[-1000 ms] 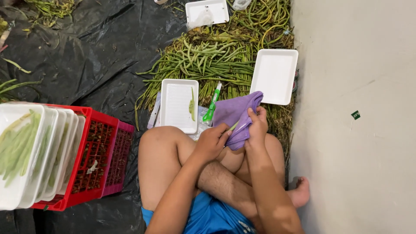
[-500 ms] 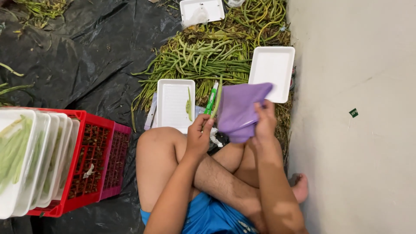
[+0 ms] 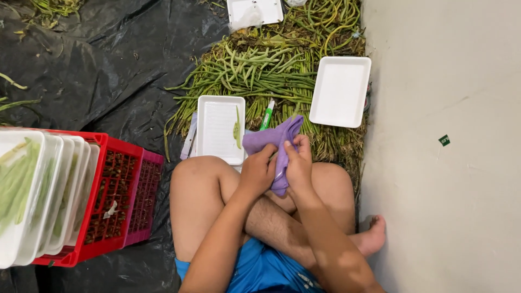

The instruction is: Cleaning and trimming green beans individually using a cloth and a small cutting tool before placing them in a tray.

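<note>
Head view: fingers [image 3: 267,154] of both hands closed on a purple cloth [image 3: 274,142], bunched over the crossed legs. Left hand [image 3: 258,172] grips its left part, right hand [image 3: 298,165] its right edge; the cloth's long axis runs near-far, the far end free. Just beyond: white foam tray [image 3: 220,130] holding one bean, green-and-white pen [image 3: 267,114], empty foam tray [image 3: 340,91] far right, green bean pile [image 3: 255,70]. Red crate [image 3: 116,198] with stacked trays at left. Small green label [image 3: 444,140] on the pale floor at right.

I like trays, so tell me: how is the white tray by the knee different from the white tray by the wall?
The tray by the knee has one green bean piece in it; the tray by the wall has none. The tray by the knee stands narrow and tall in the view; the tray by the wall looks wider and squarer. Both are white, shallow, and rest on the bean pile.
</note>
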